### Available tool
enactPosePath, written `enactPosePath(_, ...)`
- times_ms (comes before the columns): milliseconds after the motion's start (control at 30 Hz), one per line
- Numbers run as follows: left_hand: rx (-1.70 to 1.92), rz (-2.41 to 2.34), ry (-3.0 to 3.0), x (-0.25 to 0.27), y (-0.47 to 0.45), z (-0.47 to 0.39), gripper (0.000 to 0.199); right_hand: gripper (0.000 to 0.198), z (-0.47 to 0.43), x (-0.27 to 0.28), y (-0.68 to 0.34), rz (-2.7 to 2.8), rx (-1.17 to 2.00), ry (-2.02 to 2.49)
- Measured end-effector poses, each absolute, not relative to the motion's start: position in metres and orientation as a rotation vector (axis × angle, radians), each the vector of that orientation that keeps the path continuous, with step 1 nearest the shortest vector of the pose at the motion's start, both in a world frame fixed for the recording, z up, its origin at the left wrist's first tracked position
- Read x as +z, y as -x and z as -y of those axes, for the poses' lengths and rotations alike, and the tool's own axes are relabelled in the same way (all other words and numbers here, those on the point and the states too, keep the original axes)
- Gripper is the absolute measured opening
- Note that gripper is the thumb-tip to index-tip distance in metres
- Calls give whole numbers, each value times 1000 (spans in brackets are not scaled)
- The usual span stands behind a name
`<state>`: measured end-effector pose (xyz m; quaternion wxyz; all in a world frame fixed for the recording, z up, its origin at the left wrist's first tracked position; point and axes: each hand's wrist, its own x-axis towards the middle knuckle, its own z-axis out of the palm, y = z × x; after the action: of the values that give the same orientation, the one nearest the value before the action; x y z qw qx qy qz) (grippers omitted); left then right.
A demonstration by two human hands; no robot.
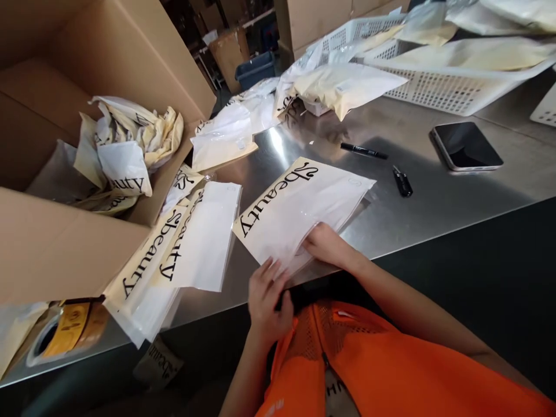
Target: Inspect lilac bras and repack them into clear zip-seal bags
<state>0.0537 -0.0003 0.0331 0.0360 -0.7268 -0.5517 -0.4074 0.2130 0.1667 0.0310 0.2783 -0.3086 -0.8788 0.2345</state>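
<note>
A white-and-cream plastic bag [299, 202] printed "beauty" lies flat on the metal table in front of me. My left hand [269, 298] is at its near edge, fingers stretched over the plastic and thumb apart. My right hand [328, 246] reaches in at the near right edge, where plastic film covers its fingers; their grip is hidden. Left of this bag, more flat "beauty" bags [202, 237] overlap one another and hang over the table's front edge.
A large open cardboard box [174, 63] holds crumpled bags [125, 165] at left. A marker [364, 151], a small black tool [402, 182] and a phone [468, 146] lie at right. White baskets [438, 90] stand behind; a tape roll [67, 330] lies front left.
</note>
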Motion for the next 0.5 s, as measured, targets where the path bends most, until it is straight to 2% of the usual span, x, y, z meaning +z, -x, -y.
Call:
enactPosePath(67, -1549, 2069, 1871, 30, -44, 12, 10, 29, -153, 31, -235, 2179, 599, 958)
enactPosePath(133, -1808, 2651, 1594, 29, -41, 18, 29, 29, -132, 33, -250, 2000, 650, 1125)
enactPosePath(233, -2197, 3330, 1486, 31, -46, 12, 49, 42, -101, 39, -260, 1960, 1061, 1210)
enactPosePath(300, -2491, 3351, 1336, 34, -48, 5, 43, 52, -92, 43, -264, 1967, 1215, 1199)
enactPosePath(333, -2647, 3255, 1147, 36, -47, 2, 38, 53, -94, 45, -268, 1923, 1160, 1241)
enactPosePath(433, -3031, 2785, 433, 38, -30, -1, 36, 49, -122, 52, -294, 1617, 738, 1531)
enactPosePath(500, -3187, 2658, 195, 36, -14, 2, 35, 48, -148, 56, -317, 1491, 660, 1691)
